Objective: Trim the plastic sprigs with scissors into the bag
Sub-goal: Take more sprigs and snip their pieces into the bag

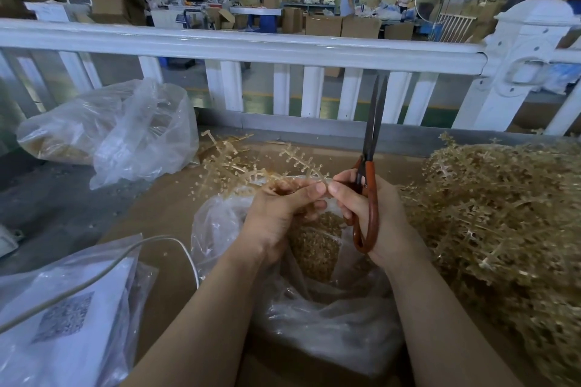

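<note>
My left hand (pixel 283 207) grips a bunch of tan plastic sprigs (pixel 239 163) that fan out up and to the left, above the open clear bag (pixel 317 298). Small tan cut pieces (pixel 314 245) lie inside the bag. My right hand (pixel 367 214) holds red-handled scissors (pixel 371 148) with their blades together and pointing up; its thumb and forefinger also touch the end of one sprig next to my left fingers.
A large heap of uncut sprigs (pixel 496 223) fills the right side of the cardboard surface (pixel 163 217). Clear bags lie at the back left (pixel 107 132) and front left (pixel 63 317). A white cable (pixel 103 270) crosses the front-left bag. A white railing (pixel 283 50) runs behind.
</note>
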### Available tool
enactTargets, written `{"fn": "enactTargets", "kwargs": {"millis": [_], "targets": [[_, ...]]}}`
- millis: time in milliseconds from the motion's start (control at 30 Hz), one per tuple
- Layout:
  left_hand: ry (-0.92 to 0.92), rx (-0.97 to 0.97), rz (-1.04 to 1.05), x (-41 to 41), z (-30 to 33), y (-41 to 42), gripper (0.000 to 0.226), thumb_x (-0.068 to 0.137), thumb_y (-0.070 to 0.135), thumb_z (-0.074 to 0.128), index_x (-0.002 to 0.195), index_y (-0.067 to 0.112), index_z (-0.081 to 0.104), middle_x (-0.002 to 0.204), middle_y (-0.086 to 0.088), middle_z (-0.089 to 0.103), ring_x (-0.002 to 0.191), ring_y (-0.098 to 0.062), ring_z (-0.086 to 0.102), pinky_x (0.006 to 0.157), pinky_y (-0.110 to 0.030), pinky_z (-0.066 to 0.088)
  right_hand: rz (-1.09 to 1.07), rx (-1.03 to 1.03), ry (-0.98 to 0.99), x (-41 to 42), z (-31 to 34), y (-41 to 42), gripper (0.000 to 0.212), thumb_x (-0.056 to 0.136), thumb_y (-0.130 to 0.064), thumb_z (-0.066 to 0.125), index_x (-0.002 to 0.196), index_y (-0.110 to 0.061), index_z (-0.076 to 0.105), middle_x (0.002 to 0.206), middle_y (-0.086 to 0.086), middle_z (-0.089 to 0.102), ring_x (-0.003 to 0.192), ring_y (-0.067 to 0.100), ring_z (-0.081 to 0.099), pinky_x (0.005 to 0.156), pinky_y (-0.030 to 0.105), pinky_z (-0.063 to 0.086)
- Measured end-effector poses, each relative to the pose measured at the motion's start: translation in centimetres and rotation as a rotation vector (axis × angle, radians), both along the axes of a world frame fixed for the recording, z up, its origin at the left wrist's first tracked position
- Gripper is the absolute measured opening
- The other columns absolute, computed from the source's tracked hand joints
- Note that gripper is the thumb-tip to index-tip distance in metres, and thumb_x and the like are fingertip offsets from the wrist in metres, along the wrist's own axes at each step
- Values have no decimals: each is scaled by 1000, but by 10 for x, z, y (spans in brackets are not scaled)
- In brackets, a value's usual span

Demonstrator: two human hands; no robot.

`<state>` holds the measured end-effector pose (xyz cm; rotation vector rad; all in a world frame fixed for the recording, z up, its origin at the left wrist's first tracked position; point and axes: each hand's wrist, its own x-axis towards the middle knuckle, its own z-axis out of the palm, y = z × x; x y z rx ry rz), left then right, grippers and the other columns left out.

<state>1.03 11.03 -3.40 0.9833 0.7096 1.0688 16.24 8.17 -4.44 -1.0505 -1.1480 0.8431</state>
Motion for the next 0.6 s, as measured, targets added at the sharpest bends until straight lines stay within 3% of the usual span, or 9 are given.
{"fn": "enactTargets", "kwargs": {"millis": [167, 400, 500, 600], "targets": [[17, -5, 54, 0, 0, 1, 19, 66, 24, 84, 79, 11, 79, 85, -9, 75, 70, -16, 70, 57, -22, 53, 10, -4, 5, 1, -4, 2, 9, 87, -8, 75, 93, -13, 71, 75, -7, 64, 63, 9, 57, 60, 22, 47], [63, -20, 44, -1, -1, 3, 34, 49, 31, 90, 77, 13, 80, 82, -10, 76, 74, -17, 73, 60, -21, 55, -41, 17, -45, -1, -3, 4, 27, 82, -11, 81, 78, -36, 74, 78, -13, 70, 70, 0, 67, 64, 14, 51], [44, -27, 52, 0, -1, 3, 29, 45, 24, 90, 69, 13, 79, 76, -9, 75, 70, -17, 72, 59, -21, 56, -49, 9, -60, -3, -2, 4, 26, 81, -11, 82, 78, -36, 74, 80, -13, 70, 74, 2, 67, 67, 15, 52], [17, -30, 59, 0, 0, 2, 16, 55, 18, 86, 68, 13, 79, 75, -7, 74, 69, -15, 71, 60, -21, 55, -31, 43, -56, -2, -2, 2, 25, 83, -9, 81, 80, -33, 74, 83, -10, 71, 81, 7, 69, 73, 20, 54]]}}
